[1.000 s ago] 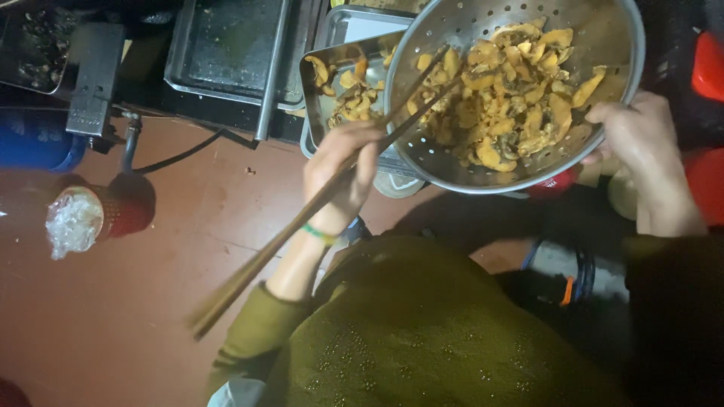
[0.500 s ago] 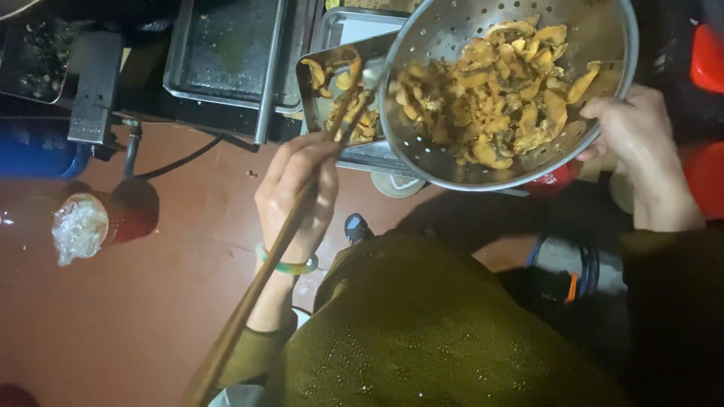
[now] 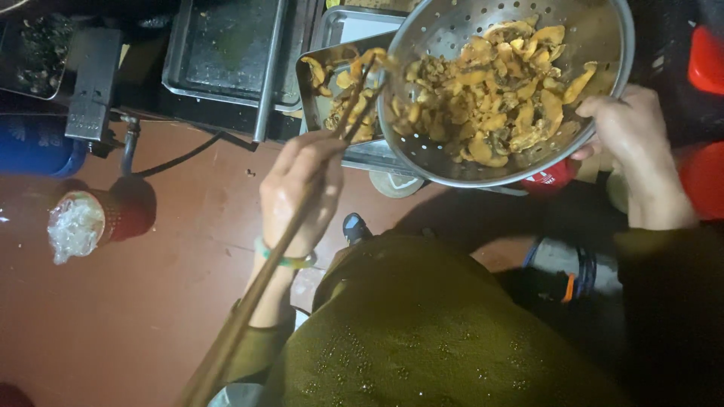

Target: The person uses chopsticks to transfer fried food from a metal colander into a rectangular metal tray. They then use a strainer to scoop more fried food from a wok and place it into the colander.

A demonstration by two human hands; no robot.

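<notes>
My right hand (image 3: 630, 143) grips the rim of a round metal colander (image 3: 452, 162) that is tilted left and holds a heap of orange-brown fried pieces (image 3: 494, 98). My left hand (image 3: 298, 192), with a green band at the wrist, holds a pair of long wooden chopsticks (image 3: 302, 218). Their tips reach the colander's left rim, above a steel tray (image 3: 317, 75) that holds a few of the same pieces (image 3: 343, 109).
A larger dark steel tray (image 3: 226, 53) lies left of the small one. A red cup (image 3: 94, 222) with crumpled plastic stands on the reddish floor. A blue container (image 3: 34, 147), a black box (image 3: 90, 83) and red crates (image 3: 705, 68) are around.
The chopstick tips have moved from inside the colander to its left rim over the small tray, and my left hand has shifted left and down. The colander stays tilted.
</notes>
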